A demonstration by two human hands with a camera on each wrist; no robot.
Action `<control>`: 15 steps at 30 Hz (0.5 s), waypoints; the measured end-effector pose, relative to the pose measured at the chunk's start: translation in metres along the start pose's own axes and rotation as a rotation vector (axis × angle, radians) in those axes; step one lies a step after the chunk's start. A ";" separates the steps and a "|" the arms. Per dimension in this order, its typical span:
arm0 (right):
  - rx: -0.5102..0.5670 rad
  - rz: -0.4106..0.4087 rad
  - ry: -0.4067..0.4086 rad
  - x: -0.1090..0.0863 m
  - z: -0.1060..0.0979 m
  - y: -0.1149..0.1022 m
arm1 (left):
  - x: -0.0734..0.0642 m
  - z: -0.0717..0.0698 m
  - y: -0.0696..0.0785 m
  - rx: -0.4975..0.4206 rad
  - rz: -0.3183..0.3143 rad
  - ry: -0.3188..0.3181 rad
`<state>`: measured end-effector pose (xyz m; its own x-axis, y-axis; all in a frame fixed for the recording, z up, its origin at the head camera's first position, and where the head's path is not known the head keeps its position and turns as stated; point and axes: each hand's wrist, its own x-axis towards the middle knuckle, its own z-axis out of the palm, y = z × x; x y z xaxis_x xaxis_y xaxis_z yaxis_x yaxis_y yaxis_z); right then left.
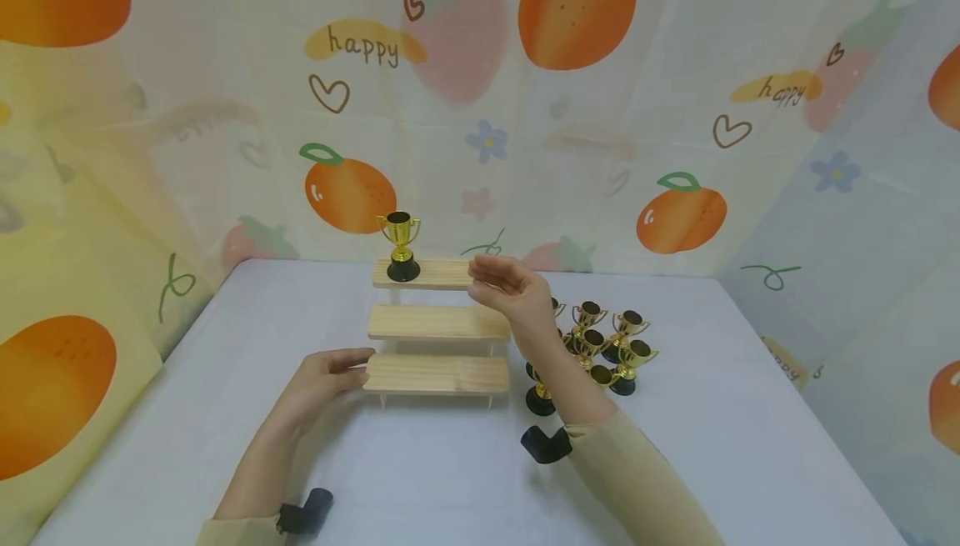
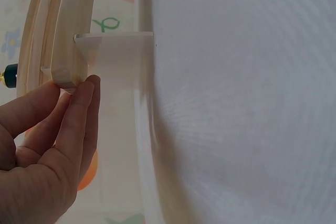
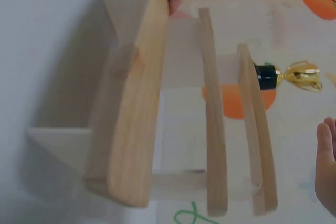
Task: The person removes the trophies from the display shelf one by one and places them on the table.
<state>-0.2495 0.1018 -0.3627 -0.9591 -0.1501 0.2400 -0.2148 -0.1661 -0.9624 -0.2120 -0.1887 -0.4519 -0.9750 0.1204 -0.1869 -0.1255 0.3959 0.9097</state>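
A three-tier wooden display shelf [image 1: 437, 374] with pale, see-through supports stands on the white table. My left hand [image 1: 318, 383] pinches the left end of its lowest board between thumb and fingers; the left wrist view shows the fingertips on the board's corner [image 2: 68, 72]. One small gold trophy cup [image 1: 402, 233] on a black base stands upright at the left of the top board [image 1: 444, 274]. Beside that board's right end, my right hand [image 1: 521, 300] is raised with fingers extended and nothing in it. In the right wrist view this hand [image 3: 326, 174] appears apart from the boards.
Several more gold trophies [image 1: 637, 353] with black bases stand grouped on the table right of the shelf, partly hidden behind my right forearm. A fruit-patterned cloth [image 1: 585, 137] hangs behind and at both sides of the white table [image 1: 735, 446].
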 end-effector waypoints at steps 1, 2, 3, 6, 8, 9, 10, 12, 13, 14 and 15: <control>0.000 -0.001 0.006 0.004 0.003 -0.001 | 0.000 0.000 0.000 0.000 0.000 -0.002; 0.002 -0.006 0.014 0.008 0.006 -0.001 | 0.000 0.000 0.001 0.001 0.002 -0.002; 0.002 -0.006 0.025 0.013 0.009 -0.002 | 0.000 0.000 0.001 0.003 0.003 -0.003; -0.004 -0.016 0.047 0.026 0.018 -0.003 | -0.001 -0.001 0.002 0.003 0.005 -0.003; -0.023 -0.030 0.058 0.033 0.024 -0.003 | -0.001 -0.001 0.002 0.004 0.005 -0.004; -0.033 -0.035 0.060 0.036 0.028 -0.002 | -0.001 -0.001 0.003 0.004 0.004 -0.004; -0.042 -0.045 0.060 0.039 0.030 -0.001 | -0.002 -0.001 0.003 0.001 0.003 -0.004; -0.059 -0.056 0.061 0.045 0.036 0.000 | -0.002 -0.001 0.003 -0.004 0.002 -0.006; -0.064 -0.058 0.063 0.048 0.039 0.001 | -0.002 -0.001 0.003 -0.005 0.002 -0.007; -0.060 -0.055 0.067 0.050 0.043 0.001 | -0.002 -0.001 0.002 -0.007 0.002 -0.008; -0.052 -0.052 0.069 0.052 0.046 0.001 | -0.001 -0.001 0.002 -0.010 0.002 -0.009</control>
<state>-0.2915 0.0490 -0.3456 -0.9565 -0.0746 0.2821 -0.2722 -0.1205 -0.9547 -0.2111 -0.1885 -0.4494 -0.9737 0.1291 -0.1879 -0.1251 0.3861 0.9139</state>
